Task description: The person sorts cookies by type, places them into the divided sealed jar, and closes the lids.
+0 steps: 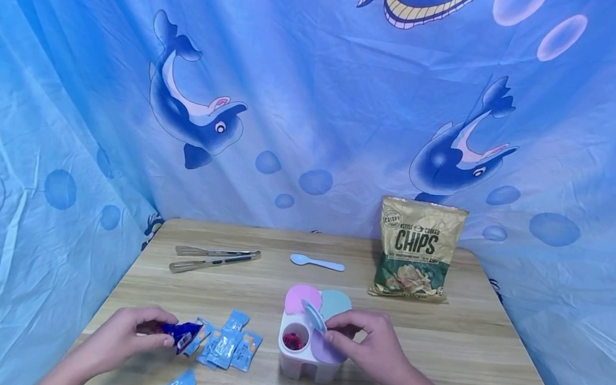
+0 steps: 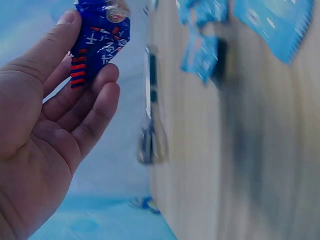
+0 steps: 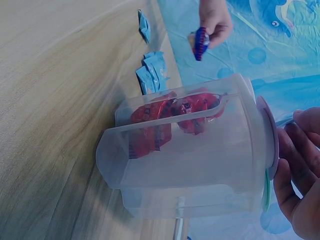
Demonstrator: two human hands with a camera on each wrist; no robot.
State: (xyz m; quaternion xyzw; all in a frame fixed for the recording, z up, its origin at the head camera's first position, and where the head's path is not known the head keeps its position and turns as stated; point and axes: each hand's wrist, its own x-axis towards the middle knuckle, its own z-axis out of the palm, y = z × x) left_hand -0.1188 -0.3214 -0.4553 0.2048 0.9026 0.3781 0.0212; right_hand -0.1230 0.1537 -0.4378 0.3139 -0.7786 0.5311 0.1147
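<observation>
My left hand (image 1: 134, 332) pinches a dark blue snack packet (image 1: 182, 334) between thumb and fingers, above the table's left part. In the left wrist view, the packet (image 2: 100, 40) shows white lettering and red stripes. My right hand (image 1: 369, 343) pinches a pale blue lid (image 1: 314, 317), tilted up over a white container with several round compartments (image 1: 306, 368). Under that lid, the front left compartment stands uncovered, with red packets (image 1: 293, 340) inside. Pink (image 1: 302, 299), green (image 1: 336, 306) and purple (image 1: 327, 348) lids cover the others. Through the translucent wall, the right wrist view shows the red packets (image 3: 150, 125).
Several light blue packets (image 1: 224, 345) lie left of the container, and another (image 1: 179, 384) sits nearer the front edge. Tongs (image 1: 216, 260) and a pale blue spoon (image 1: 316, 262) lie farther back. A chips bag (image 1: 416, 251) stands upright at the back right, before a blue curtain (image 1: 314, 109).
</observation>
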